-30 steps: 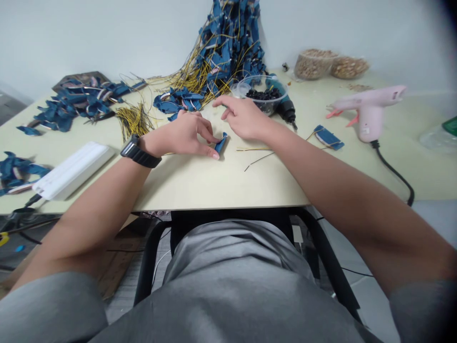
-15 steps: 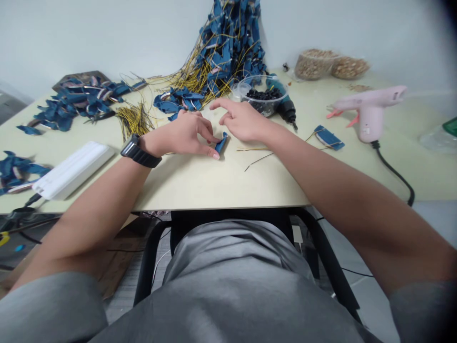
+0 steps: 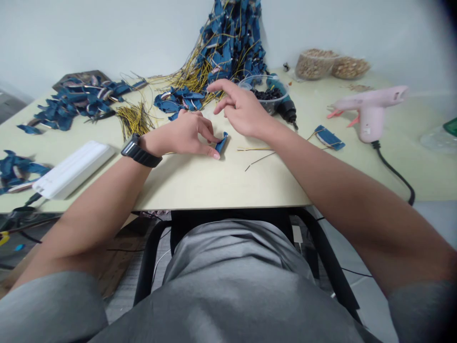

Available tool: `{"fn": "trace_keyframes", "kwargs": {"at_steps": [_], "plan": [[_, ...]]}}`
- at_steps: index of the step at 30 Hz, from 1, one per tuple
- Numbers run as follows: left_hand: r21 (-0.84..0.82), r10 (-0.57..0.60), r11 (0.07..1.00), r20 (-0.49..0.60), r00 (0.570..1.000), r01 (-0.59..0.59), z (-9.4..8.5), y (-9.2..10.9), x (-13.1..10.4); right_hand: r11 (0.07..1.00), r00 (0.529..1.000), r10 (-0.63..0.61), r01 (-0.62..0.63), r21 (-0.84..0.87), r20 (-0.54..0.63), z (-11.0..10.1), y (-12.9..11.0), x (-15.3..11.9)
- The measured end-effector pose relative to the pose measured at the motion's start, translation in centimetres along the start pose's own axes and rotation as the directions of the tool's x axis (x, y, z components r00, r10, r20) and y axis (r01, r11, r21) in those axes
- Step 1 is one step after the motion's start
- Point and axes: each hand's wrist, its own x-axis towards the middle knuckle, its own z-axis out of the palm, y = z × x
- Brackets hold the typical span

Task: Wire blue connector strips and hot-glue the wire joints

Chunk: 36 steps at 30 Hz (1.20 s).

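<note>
My left hand [image 3: 193, 133], a black watch [image 3: 141, 151] on its wrist, rests on the table with thumb and fingers closed on a small blue fabric-like piece [image 3: 222, 143]. Just right of that piece and above the table hovers my right hand [image 3: 243, 107]. Its index finger is stretched out and the others are loosely bent; nothing shows between them. Beneath the right forearm lie loose thin wires [image 3: 259, 157]. A flat blue piece with wires [image 3: 329, 138] lies right of that forearm.
A pink glue gun [image 3: 373, 112] stands at the right. Behind my right hand are a clear tub of black parts [image 3: 266, 95] and a drill [image 3: 287, 112]. Yellow and black wires [image 3: 134, 121], blue pieces [image 3: 67, 109] and a white box [image 3: 73, 170] lie left.
My right hand has lifted slightly away from the table and the blue piece, toward the back. My left hand stays where it was, still on the piece.
</note>
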Motion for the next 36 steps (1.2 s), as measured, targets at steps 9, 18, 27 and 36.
{"fn": "trace_keyframes", "kwargs": {"at_steps": [9, 18, 27, 36], "plan": [[0.01, 0.019, 1.0, 0.026, 0.999, -0.019, -0.4, 0.3, 0.1, 0.993, 0.989, -0.11, 0.113, 0.027, -0.098, 0.0, 2.0, 0.6], [-0.014, -0.008, 1.0, 0.03, 1.0, 0.009, -0.3, 0.4, 0.0, 1.0, 1.0, -0.001, 0.001, 0.026, -0.005, 1.5, 4.8, 1.1], [-0.022, -0.004, 1.0, -0.005, 1.0, 0.004, 0.0, 0.0, -0.1, 1.0, 0.998, 0.015, -0.015, 0.011, 0.058, 1.2, 3.2, 0.2], [-0.021, -0.008, 1.0, 0.005, 1.0, 0.008, 0.0, 0.0, 0.0, 0.994, 0.994, 0.087, -0.091, 0.062, 0.064, 1.1, 2.4, 0.1]]}}
